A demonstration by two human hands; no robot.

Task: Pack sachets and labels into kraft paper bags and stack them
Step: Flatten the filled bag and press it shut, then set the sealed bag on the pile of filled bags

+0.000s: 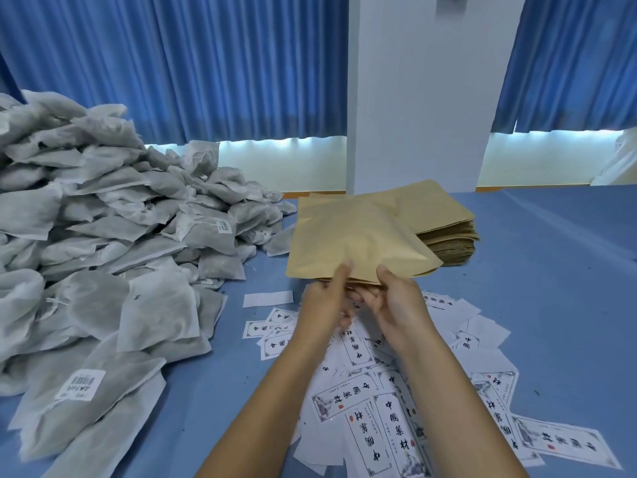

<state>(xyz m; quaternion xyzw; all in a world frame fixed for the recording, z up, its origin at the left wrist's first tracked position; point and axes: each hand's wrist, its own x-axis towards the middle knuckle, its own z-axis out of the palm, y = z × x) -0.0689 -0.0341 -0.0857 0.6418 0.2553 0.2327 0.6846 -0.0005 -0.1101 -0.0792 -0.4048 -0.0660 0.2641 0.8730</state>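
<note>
Far to the left of the fingers, a heaped pile of grey-white mesh sachets (103, 219) lies on the blue surface (551, 288). The left hand (322, 305) pinches the near edge of a flat tan kraft paper bag (355, 232), thumb on top and fingers curled underneath. The bag reaches away from the fingertips, held above the surface, and its middle bulges slightly. Just beside it, the right hand (400, 305) grasps the same edge in the same way. Beyond the right fingers and a little to their right sits a stack of flat tan kraft paper bags (448, 236), partly hidden behind the held bag. Under both wrists and spreading rightward lie scattered white rectangular paper labels (379, 408) printed with black characters.
</note>
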